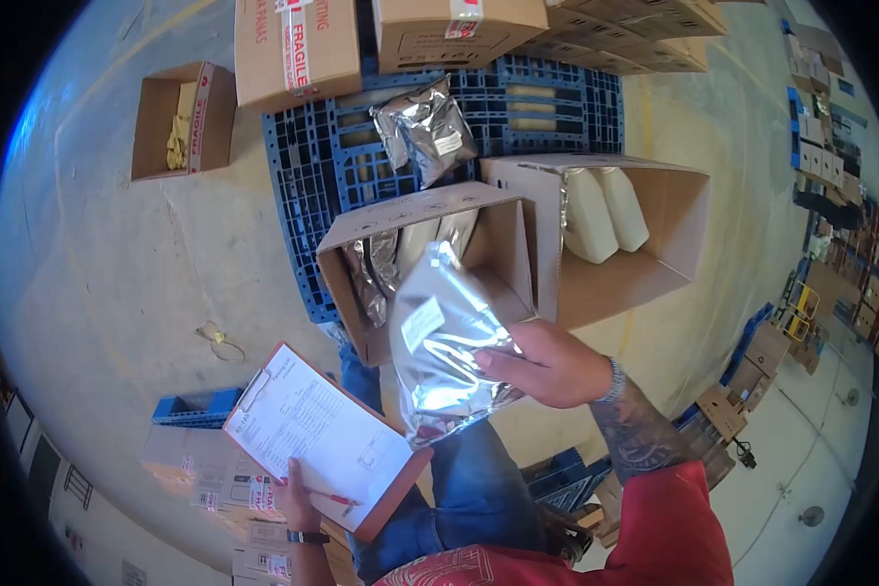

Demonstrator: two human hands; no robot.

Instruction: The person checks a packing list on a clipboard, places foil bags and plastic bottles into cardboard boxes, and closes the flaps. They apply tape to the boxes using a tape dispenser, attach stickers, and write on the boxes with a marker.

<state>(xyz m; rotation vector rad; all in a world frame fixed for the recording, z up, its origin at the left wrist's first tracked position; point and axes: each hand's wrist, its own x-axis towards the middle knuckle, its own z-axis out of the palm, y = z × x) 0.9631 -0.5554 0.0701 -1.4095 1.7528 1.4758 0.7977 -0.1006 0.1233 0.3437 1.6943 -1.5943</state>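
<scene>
My right hand (554, 363) grips a shiny silver foil bag (449, 342) with a white label, held up before the open cardboard box (430, 203). Inside that box, silver pouches (369, 273) and pale containers stand at the left side. My left hand (298, 503) is closed on the lower edge of a brown clipboard (396, 503) carrying a printed packing list (313, 415). A red pen (337, 497) lies across the sheet near my left fingers. Further off, another silver foil bag (425, 127) rests on the blue pallet (308, 186).
Right of the nearer box, a second open box (606, 293) contains two white jugs (606, 215). Fragile-taped cartons (298, 49) line the pallet's back. An open carton (215, 122) with yellowish paper sits on the floor at left. More boxes (752, 366) and pallets stand at right.
</scene>
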